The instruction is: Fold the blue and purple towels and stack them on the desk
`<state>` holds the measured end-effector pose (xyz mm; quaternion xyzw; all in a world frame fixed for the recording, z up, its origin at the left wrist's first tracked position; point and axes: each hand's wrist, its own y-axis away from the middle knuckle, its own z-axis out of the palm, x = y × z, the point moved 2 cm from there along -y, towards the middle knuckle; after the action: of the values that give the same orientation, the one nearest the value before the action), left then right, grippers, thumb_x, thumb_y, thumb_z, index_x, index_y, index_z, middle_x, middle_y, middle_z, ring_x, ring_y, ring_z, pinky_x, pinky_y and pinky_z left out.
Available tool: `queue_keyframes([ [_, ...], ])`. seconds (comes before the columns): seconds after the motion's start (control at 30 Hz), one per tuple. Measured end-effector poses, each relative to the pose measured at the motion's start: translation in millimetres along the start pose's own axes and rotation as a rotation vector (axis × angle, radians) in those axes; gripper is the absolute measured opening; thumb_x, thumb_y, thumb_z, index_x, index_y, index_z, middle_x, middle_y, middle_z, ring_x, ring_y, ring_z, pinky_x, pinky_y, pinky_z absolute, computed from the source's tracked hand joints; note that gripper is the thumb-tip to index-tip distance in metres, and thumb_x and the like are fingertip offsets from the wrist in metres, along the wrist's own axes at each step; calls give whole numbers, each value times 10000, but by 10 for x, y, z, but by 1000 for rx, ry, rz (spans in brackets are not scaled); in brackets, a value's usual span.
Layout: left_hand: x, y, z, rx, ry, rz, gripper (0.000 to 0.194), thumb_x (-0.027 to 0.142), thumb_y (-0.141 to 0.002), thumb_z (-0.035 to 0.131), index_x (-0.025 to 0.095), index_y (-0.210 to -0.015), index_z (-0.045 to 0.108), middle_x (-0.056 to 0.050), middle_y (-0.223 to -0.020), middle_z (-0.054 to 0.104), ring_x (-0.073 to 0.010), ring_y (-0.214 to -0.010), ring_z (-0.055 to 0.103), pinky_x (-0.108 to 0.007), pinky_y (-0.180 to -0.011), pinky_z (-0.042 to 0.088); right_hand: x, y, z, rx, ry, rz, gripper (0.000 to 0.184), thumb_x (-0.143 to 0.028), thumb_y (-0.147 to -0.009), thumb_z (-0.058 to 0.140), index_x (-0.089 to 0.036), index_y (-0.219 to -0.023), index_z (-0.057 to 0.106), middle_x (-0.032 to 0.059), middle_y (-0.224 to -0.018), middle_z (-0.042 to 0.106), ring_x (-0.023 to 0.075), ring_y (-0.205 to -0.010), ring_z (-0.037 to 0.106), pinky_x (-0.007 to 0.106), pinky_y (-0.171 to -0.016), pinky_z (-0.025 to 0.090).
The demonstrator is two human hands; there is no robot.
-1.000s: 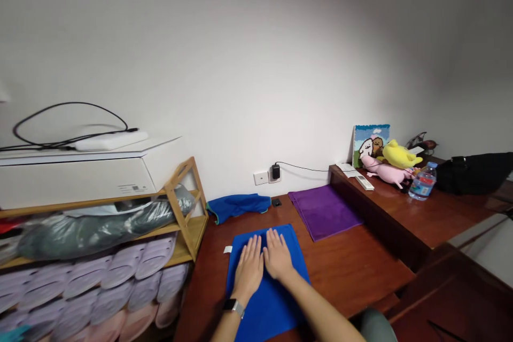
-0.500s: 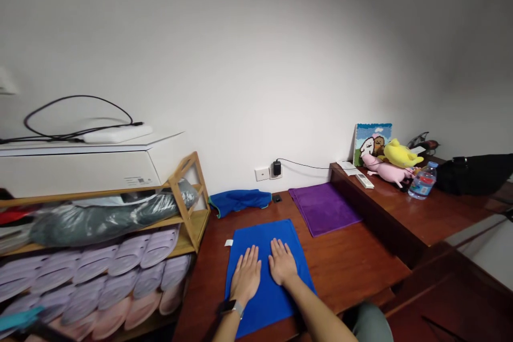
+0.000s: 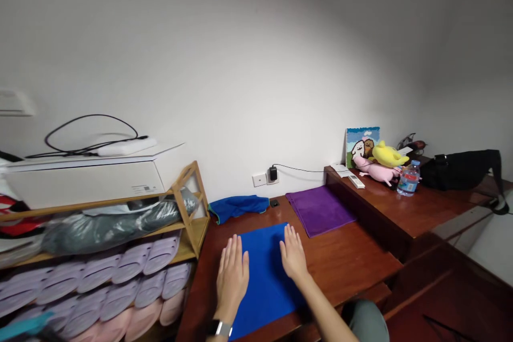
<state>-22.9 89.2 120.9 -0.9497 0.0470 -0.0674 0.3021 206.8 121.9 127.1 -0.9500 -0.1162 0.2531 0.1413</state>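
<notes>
A blue cloth (image 3: 264,272) lies flat on the brown wooden desk (image 3: 340,262), its long sides running away from me. At its left edge is my left hand (image 3: 233,275), fingers stretched out and a watch on the wrist. My right hand (image 3: 293,256) is over the far right edge of the cloth, fingers straight and thumb apart. Neither hand holds anything; whether the palms touch the cloth I cannot tell. Beyond, to the right, a folded purple cloth (image 3: 320,210) lies flat. A crumpled blue cloth with green edging (image 3: 238,207) rests against the wall.
On the left stands a wooden rack (image 3: 188,224) with slippers (image 3: 132,264), a plastic-wrapped bundle and a white box (image 3: 92,181). The raised desk section on the right bears a water bottle (image 3: 409,179), plush toys (image 3: 387,155), a remote (image 3: 356,181) and a black bag (image 3: 460,171). A plugged-in charger (image 3: 273,173) trails a cable.
My hands have moved apart from the middle of the blue cloth, the left one to its left edge and the right one to its right edge. The view has shifted slightly.
</notes>
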Motion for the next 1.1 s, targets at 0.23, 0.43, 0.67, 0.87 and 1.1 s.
queue_keyframes([
  [0.23, 335, 532, 487, -271, 28, 103, 595, 365, -1077, 266, 172, -1625, 398, -102, -1652, 495, -246, -1553, 441, -481, -1273, 389, -178, 494, 374, -192, -13, -96, 619, -426, -1133, 222, -150, -1675, 333, 87, -1723, 307, 251, -1625, 229, 480, -1338, 186],
  [0.43, 320, 714, 782, -384, 3, 85, 611, 391, -1075, 239, 170, -1619, 407, -77, -1698, 415, -237, -1587, 379, -487, -1315, 313, -134, 593, 564, -295, 23, -80, 652, -457, -1124, 204, -136, -1686, 285, 87, -1740, 242, 237, -1640, 162, 469, -1347, 124],
  [0.67, -87, 775, 697, -359, 3, 22, 674, 496, -1076, 233, 139, -1626, 387, -96, -1700, 415, -258, -1586, 381, -502, -1308, 330, 259, 555, 427, -313, 67, 20, 639, -441, -1120, 185, -180, -1699, 261, 51, -1747, 214, 222, -1642, 155, 471, -1344, 108],
  [0.87, -373, 835, 649, -328, 1, 32, 657, 462, -1064, 264, 117, -1583, 470, -128, -1661, 472, -261, -1547, 449, -485, -1277, 388, 506, 562, 312, -309, 141, 103, 634, -391, -1115, 186, -152, -1700, 242, 64, -1752, 193, 227, -1642, 147, 479, -1343, 104],
  [1.1, 63, 576, 296, -51, 20, 84, 598, 355, -1069, 295, 166, -1627, 396, -131, -1625, 529, -266, -1523, 483, -507, -1250, 437, -43, 578, 139, -91, 11, -13, 596, -378, -1133, 224, -177, -1692, 283, 61, -1734, 264, 235, -1628, 209, 463, -1336, 204],
])
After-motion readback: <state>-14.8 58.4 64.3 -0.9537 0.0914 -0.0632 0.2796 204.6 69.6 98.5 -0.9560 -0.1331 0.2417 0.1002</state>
